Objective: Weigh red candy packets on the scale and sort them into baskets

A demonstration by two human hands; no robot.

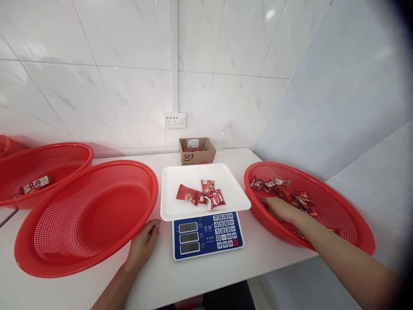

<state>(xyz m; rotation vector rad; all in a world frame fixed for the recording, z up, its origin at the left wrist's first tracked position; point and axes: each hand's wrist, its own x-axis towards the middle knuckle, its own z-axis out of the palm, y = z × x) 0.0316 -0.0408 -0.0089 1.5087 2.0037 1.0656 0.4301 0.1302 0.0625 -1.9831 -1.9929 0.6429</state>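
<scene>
My left hand (145, 239) rests on the table beside the rim of a red plastic basket (112, 206), its fingers curled in and nothing visible in them. My right hand (277, 209) reaches down inside another red basket (342, 193) on the right, among small red wrapped snack packets (303, 198); its fingertips are hidden. Between my hands stands a digital scale (208, 237) with a blue keypad and a white tray (174, 206). Several red snack packets (187, 193) lie together on the tray.
A third red basket (77, 150) at the far left holds a packet marked 88 (35, 184). Behind the scale sits an open cardboard box (197, 157) with red packets inside. A clear plastic item (222, 137) stands near the tiled wall, below a socket (175, 120).
</scene>
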